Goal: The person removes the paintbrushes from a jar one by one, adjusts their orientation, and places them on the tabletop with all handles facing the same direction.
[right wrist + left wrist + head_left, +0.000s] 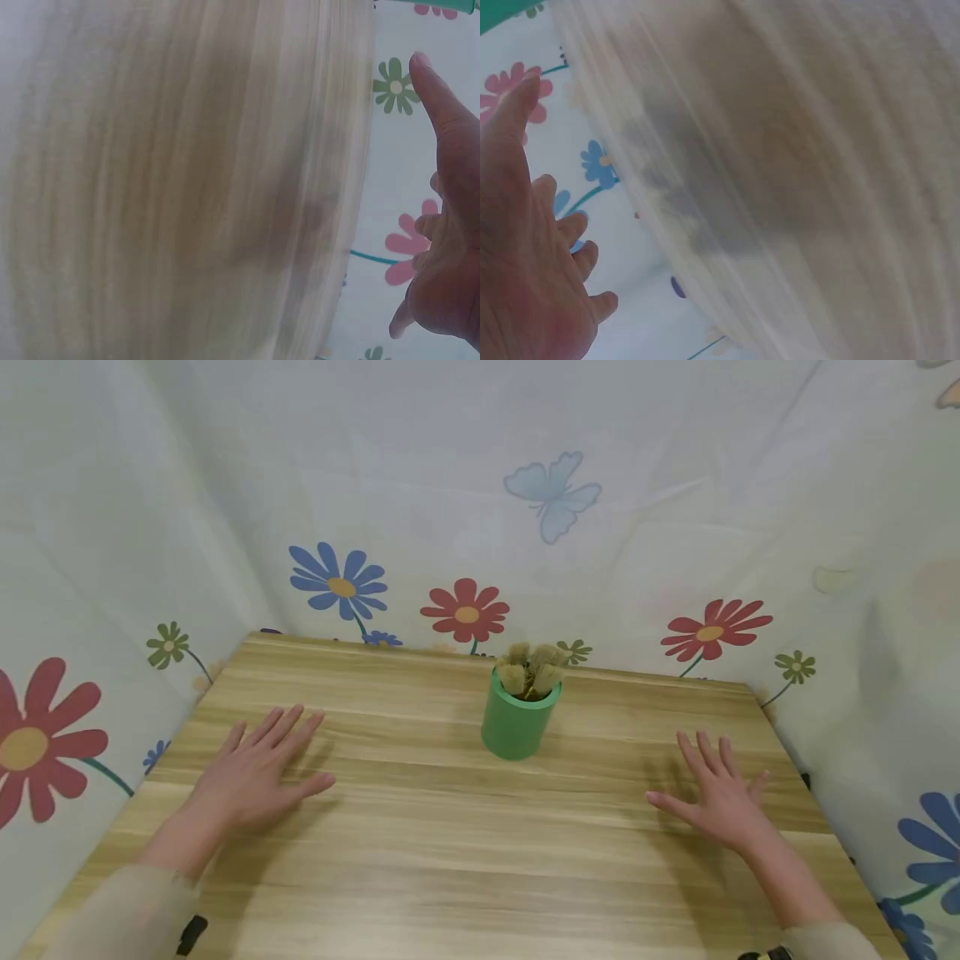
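Observation:
A green cylindrical pot (516,724) stands upright toward the back of the wooden table, with beige dried-looking tufts (534,670) rising from its top. To its left my left hand (255,777) hovers over the tabletop, fingers spread, holding nothing. On the other side, my right hand (716,797) is held palm down over the table with its fingers spread and bare. Both hands are apart from the pot. The left wrist view shows the left hand (532,247) at its left edge; in the right wrist view the right hand (454,225) appears at the right.
The wood-grain table (480,877) ends at a back edge against a white curtain (420,468) printed with flowers and a butterfly. The curtain also hangs along the left and right sides. Hand shadows fall on the tabletop.

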`<state>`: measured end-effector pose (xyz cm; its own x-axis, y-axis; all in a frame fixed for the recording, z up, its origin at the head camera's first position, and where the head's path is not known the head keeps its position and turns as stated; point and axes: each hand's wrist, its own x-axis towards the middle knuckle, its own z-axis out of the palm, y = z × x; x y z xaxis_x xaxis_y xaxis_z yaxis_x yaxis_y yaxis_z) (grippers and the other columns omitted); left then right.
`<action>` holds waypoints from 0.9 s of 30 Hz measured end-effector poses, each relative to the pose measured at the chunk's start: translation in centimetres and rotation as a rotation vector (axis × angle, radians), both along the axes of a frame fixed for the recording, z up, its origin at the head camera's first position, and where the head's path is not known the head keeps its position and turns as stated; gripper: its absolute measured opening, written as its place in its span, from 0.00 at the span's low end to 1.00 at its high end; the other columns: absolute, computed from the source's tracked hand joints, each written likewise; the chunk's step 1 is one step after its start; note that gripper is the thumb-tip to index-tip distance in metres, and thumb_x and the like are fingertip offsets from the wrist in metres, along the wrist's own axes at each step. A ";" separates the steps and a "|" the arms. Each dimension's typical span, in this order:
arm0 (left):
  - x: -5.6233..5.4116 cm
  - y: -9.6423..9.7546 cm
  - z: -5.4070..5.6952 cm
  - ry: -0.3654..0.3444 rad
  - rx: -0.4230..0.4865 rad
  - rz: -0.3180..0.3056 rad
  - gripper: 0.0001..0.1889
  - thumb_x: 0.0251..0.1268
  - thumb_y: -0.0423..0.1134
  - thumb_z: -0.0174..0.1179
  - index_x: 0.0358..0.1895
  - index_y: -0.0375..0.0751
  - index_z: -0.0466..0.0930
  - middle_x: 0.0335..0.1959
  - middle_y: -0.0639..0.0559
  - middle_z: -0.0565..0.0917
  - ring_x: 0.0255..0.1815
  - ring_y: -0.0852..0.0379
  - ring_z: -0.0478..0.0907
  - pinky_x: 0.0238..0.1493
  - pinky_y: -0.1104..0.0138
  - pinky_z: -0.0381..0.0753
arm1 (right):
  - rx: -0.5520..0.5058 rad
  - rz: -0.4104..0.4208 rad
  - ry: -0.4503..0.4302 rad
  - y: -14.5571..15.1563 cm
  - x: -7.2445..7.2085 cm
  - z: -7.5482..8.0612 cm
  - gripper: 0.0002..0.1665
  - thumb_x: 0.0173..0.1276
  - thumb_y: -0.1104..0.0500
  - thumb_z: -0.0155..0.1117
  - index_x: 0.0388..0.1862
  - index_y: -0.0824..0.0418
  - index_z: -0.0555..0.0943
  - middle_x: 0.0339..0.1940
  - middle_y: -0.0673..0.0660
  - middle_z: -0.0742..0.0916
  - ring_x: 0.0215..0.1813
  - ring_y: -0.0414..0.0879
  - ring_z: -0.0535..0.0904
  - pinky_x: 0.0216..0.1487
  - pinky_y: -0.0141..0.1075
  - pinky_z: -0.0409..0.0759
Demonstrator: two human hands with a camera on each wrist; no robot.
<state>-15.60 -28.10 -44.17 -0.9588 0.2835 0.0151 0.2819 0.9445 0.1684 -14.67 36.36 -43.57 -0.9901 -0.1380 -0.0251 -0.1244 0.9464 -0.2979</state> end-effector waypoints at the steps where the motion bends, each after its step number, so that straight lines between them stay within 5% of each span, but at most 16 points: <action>1: -0.1 0.2 0.3 -0.001 0.003 -0.005 0.53 0.71 0.79 0.52 0.89 0.55 0.47 0.88 0.37 0.52 0.86 0.29 0.48 0.80 0.27 0.39 | 0.001 0.006 0.002 -0.1 -0.1 0.1 0.70 0.67 0.27 0.70 0.91 0.53 0.41 0.89 0.72 0.48 0.86 0.75 0.30 0.61 0.91 0.25; 17: -2.6 4.3 5.6 -0.019 0.042 -0.117 0.54 0.69 0.80 0.53 0.89 0.57 0.48 0.88 0.41 0.55 0.88 0.36 0.49 0.82 0.30 0.43 | 0.000 0.152 0.028 -3.0 -2.7 3.1 0.73 0.64 0.28 0.74 0.92 0.50 0.42 0.90 0.66 0.50 0.88 0.69 0.33 0.65 0.90 0.31; 27: -4.9 7.8 8.5 0.042 0.043 -0.214 0.53 0.69 0.76 0.58 0.89 0.54 0.50 0.88 0.42 0.55 0.87 0.38 0.52 0.82 0.31 0.47 | -0.006 0.239 0.034 -6.2 -5.0 4.6 0.73 0.63 0.26 0.74 0.92 0.49 0.41 0.90 0.65 0.51 0.89 0.67 0.33 0.69 0.87 0.27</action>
